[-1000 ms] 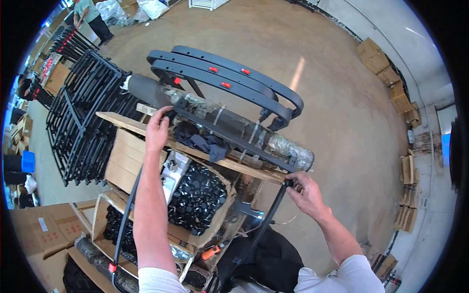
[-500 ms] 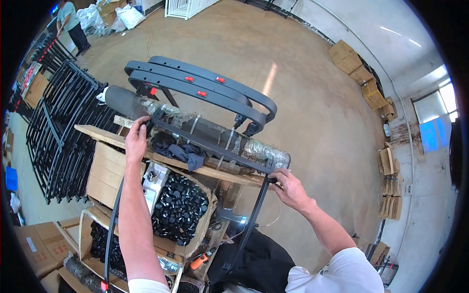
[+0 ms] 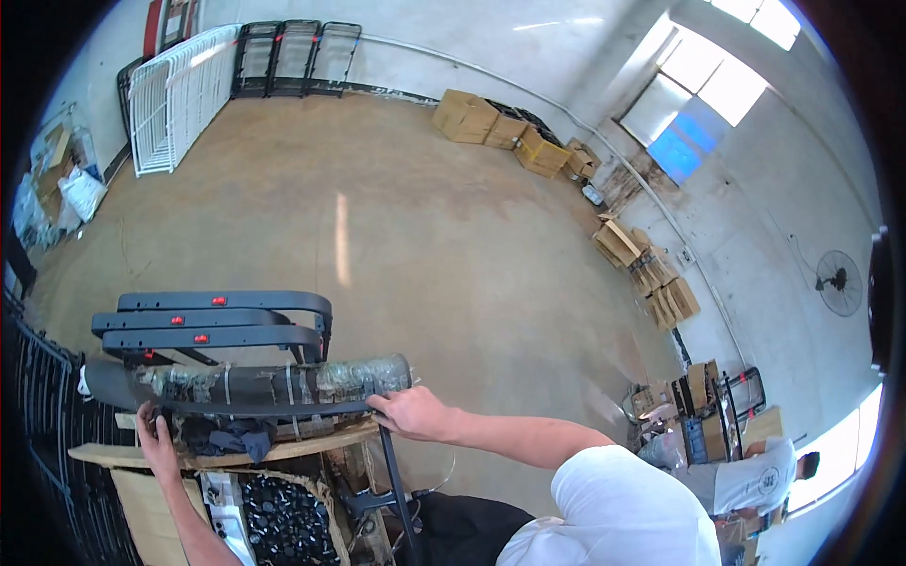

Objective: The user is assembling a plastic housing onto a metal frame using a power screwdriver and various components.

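A loaded cart (image 3: 392, 472) stands in front of me at the lower left. My left hand (image 3: 157, 443) grips the left end of its black handle bar (image 3: 283, 409). My right hand (image 3: 411, 412) grips the right end of the same bar. Just beyond the bar lies a dark roll wrapped in clear film (image 3: 245, 382). Curved black metal frames with red tags (image 3: 217, 321) rest behind the roll. A wooden board (image 3: 283, 445) lies under the bar, above a cardboard box of black parts (image 3: 278, 519).
Bare concrete floor (image 3: 425, 236) spreads ahead. White and black wire racks (image 3: 179, 94) lean on the far wall. Cardboard boxes (image 3: 500, 127) are stacked along the back and right walls. Black metal racks (image 3: 38, 415) stand at my left. A person in a white shirt (image 3: 755, 481) crouches at lower right.
The view has lifted and swung toward the open floor and far wall. The cart now sits lower left in the picture. Both hands remain on the handle bar.
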`<act>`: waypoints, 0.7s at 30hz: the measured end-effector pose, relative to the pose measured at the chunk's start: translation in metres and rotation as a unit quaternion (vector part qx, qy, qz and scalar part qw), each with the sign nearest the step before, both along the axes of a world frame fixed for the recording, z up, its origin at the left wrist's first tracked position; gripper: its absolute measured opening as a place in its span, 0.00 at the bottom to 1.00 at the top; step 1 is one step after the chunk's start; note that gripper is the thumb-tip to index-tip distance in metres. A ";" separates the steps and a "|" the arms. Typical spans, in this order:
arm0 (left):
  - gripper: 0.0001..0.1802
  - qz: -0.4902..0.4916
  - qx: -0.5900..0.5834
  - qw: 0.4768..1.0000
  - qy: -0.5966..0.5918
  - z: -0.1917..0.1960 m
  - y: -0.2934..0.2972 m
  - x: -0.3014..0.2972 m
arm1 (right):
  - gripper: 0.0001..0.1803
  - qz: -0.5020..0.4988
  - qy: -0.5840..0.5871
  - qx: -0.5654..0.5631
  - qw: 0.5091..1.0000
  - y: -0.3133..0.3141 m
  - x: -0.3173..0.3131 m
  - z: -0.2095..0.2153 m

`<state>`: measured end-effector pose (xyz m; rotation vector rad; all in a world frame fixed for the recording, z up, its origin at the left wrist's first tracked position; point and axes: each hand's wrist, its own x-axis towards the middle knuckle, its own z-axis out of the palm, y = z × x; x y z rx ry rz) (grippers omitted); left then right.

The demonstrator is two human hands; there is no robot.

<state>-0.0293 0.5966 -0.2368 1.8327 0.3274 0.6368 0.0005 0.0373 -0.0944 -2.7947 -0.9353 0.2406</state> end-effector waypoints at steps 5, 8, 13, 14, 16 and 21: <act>0.18 -0.077 0.061 0.994 0.039 0.006 -0.005 0.009 | 0.18 -0.008 0.036 -0.031 0.999 -0.007 0.008 -0.005; 0.17 -0.042 0.073 0.995 0.050 0.012 -0.008 0.010 | 0.20 -0.043 0.059 -0.025 0.997 -0.006 0.006 -0.005; 0.17 -0.040 0.141 0.988 0.043 0.013 0.000 0.007 | 0.25 0.020 0.005 -0.028 0.999 -0.009 0.004 -0.011; 0.19 -0.044 0.113 0.992 0.030 0.015 -0.012 0.009 | 0.25 0.023 0.003 -0.029 0.999 -0.010 0.006 -0.008; 0.20 -0.027 0.025 0.999 0.005 0.010 -0.009 0.002 | 0.24 0.000 0.024 -0.099 0.995 0.002 0.008 0.002; 0.16 -0.028 0.045 0.996 0.066 0.016 -0.016 0.011 | 0.23 0.037 -0.134 0.012 0.990 -0.002 0.010 -0.015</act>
